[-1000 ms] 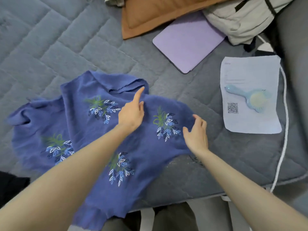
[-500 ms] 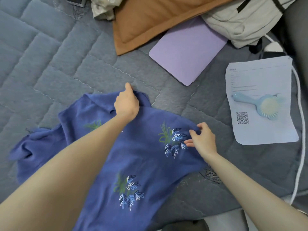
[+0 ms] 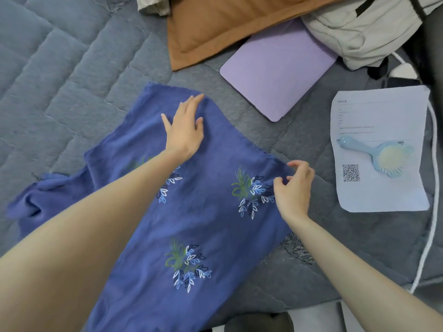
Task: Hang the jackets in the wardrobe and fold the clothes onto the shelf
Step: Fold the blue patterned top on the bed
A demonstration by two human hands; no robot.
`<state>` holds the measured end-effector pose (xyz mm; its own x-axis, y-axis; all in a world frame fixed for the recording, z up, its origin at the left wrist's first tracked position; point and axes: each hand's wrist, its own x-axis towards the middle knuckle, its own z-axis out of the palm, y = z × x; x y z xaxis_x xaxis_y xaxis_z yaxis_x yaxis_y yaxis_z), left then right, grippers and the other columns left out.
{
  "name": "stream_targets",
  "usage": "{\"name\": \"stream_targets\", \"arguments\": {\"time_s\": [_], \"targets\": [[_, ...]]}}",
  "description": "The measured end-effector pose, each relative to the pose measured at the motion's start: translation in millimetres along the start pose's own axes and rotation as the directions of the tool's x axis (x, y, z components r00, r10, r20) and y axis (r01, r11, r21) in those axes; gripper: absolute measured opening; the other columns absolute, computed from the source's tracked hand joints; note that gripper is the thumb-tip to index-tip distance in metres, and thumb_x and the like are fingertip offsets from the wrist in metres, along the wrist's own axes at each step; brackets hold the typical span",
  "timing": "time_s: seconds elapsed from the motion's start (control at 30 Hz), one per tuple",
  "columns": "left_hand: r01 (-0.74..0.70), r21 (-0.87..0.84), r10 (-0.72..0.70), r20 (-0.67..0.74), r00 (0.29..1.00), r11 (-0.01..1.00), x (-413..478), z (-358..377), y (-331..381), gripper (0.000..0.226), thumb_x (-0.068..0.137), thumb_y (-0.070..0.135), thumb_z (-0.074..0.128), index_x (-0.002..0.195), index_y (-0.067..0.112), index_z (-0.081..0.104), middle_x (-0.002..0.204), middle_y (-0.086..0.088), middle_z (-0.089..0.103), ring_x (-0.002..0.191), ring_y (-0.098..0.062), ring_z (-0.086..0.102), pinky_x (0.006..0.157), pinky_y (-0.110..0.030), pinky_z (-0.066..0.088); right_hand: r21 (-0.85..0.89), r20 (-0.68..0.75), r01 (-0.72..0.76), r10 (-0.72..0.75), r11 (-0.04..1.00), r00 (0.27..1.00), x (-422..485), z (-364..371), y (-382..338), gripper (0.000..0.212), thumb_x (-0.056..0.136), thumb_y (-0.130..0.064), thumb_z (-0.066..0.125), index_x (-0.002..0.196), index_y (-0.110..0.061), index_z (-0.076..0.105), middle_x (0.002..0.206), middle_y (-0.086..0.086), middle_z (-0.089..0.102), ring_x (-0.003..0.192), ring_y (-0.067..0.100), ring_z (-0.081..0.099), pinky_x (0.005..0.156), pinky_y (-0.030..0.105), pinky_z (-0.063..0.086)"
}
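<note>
Blue garment [image 3: 211, 219] lies lengthwise away from the person; left hand [image 3: 184, 131] presses flat on its far end, right hand [image 3: 294, 188] curls at its right edge, grip unclear.

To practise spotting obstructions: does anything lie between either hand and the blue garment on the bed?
Nothing visible does. The left hand rests flat on the blue garment, and the right hand is curled at its right edge; whether it grips is unclear. The hairbrush and paper lie apart to the right.
</note>
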<state>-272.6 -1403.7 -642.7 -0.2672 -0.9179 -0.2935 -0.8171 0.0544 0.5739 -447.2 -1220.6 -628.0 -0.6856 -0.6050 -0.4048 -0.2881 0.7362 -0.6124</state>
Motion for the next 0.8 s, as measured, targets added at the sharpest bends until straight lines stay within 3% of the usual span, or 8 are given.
{"name": "stream_targets", "arguments": {"time_s": [0.13,0.27,0.37,0.47,0.67,0.8], "targets": [[-0.004,-0.068,0.004,0.001,1.0,0.998,-48.9,2.7,-14.9,0.051,0.098,0.008,0.038,0.147,0.022,0.031,0.153,-0.002,0.032,0.144,-0.02,0.022,0.118,-0.049,0.014,-0.002,0.099,0.084,-0.083,0.996,0.992,-15.7,5.7,-10.0,0.023,0.084,-0.001,0.054,0.101,-0.016,0.049,0.106,-0.006,0.044,0.073,0.011,0.054,0.067,0.025,0.037],[0.051,-0.215,-0.067,-0.066,0.996,0.975,-119.4,0.0,-35.3,0.047,0.095,0.001,0.042,0.142,0.011,0.041,0.141,-0.009,0.045,0.13,-0.025,0.043,0.11,-0.038,0.032,0.006,0.248,0.157,-0.153,0.988,0.957,-43.0,13.5,-18.9,0.019,0.085,-0.001,0.054,0.095,-0.017,0.053,0.102,-0.002,0.054,0.077,0.014,0.055,0.076,0.027,0.043],[0.111,-0.247,-0.149,-0.142,0.979,0.963,-181.1,-3.1,-59.0,0.046,0.094,-0.002,0.044,0.138,0.009,0.045,0.137,-0.007,0.049,0.127,-0.023,0.045,0.11,-0.031,0.031,0.001,0.379,0.222,-0.206,0.975,0.902,-70.1,20.9,-18.1,0.019,0.085,-0.001,0.054,0.095,-0.016,0.053,0.104,0.004,0.058,0.077,0.017,0.056,0.08,0.031,0.044],[0.219,-0.237,-0.274,-0.237,0.932,0.947,-248.2,-5.5,-85.5,0.045,0.092,-0.003,0.046,0.136,0.008,0.048,0.136,-0.007,0.051,0.128,-0.024,0.044,0.109,-0.022,0.024,-0.057,0.506,0.311,-0.241,0.949,0.828,-101.4,28.6,-8.4,0.02,0.084,0.0,0.054,0.096,-0.017,0.053,0.104,0.005,0.06,0.074,0.01,0.053,0.074,0.024,0.037],[0.466,-0.253,-0.53,-0.364,0.766,0.848,-378.0,4.6,-127.4,0.039,0.09,0.0,0.051,0.127,0.009,0.053,0.122,-0.011,0.055,0.111,-0.033,0.046,0.098,-0.023,0.023,-0.174,0.711,0.486,-0.232,0.857,0.664,-166.8,43.2,22.3,0.018,0.086,-0.004,0.052,0.097,-0.019,0.055,0.103,0.003,0.062,0.082,0.017,0.056,0.077,0.028,0.041],[0.672,-0.397,-0.78,-0.319,0.538,0.626,-446.0,31.4,-144.0,0.048,0.088,0.008,0.061,0.134,0.01,0.048,0.126,-0.018,0.041,0.117,-0.034,0.034,0.103,-0.03,0.022,-0.203,0.795,0.531,-0.177,0.823,0.58,-213.6,55.1,49.0,0.015,0.087,-0.009,0.054,0.093,-0.022,0.055,0.096,-0.001,0.064,0.085,0.019,0.059,0.076,0.029,0.042]]}}
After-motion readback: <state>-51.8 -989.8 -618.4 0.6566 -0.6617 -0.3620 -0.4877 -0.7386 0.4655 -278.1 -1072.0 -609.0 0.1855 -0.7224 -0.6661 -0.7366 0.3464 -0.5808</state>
